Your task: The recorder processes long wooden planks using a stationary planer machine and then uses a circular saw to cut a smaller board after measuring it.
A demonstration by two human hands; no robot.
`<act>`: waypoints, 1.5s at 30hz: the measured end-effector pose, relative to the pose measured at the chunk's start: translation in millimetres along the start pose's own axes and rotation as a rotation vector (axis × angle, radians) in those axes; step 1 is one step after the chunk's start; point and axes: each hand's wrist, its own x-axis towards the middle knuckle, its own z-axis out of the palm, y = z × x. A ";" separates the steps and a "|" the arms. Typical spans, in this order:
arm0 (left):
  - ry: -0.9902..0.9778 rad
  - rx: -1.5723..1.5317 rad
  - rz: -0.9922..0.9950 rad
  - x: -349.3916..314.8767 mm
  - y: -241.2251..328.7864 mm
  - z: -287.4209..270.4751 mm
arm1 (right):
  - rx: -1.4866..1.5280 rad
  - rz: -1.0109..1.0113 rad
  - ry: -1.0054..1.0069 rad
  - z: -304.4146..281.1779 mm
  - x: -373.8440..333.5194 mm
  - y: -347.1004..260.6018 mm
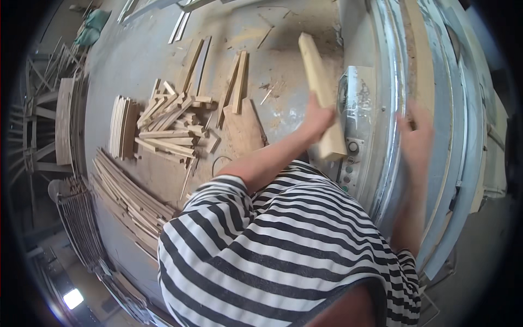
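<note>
A thick pale wooden bar (322,87) slants in front of me, held off the floor. My left hand (318,120) is closed around it, nearer to its lower end. To the right, over the long metal rails (393,82) of a machine bed, is my right hand (417,133). Its fingers are curled, and whether anything sits between them is hidden. Beyond that hand a long wooden strip (419,54) runs along the rails. Beside the bar's lower end, a control panel (351,169) with several round buttons is set along the machine's side.
On the floor to the left lie a jumbled pile of short wooden pieces (169,122), a neat stack of slats (122,128) and a row of long strips (128,199). A flat board (245,131) lies near my left forearm. Metal frames (158,8) stand at the far edge.
</note>
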 end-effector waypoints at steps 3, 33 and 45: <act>0.031 0.327 -0.211 24.5 -60.6 -96.2 | -0.299 0.030 0.288 -18.6 32.0 48.3; -0.680 0.886 1.247 22.7 28.5 147.2 | -0.399 0.537 0.380 -36.1 -237.9 101.8; -0.801 0.996 1.115 -32.2 -15.6 352.6 | -0.464 0.576 0.466 -96.8 -256.9 154.9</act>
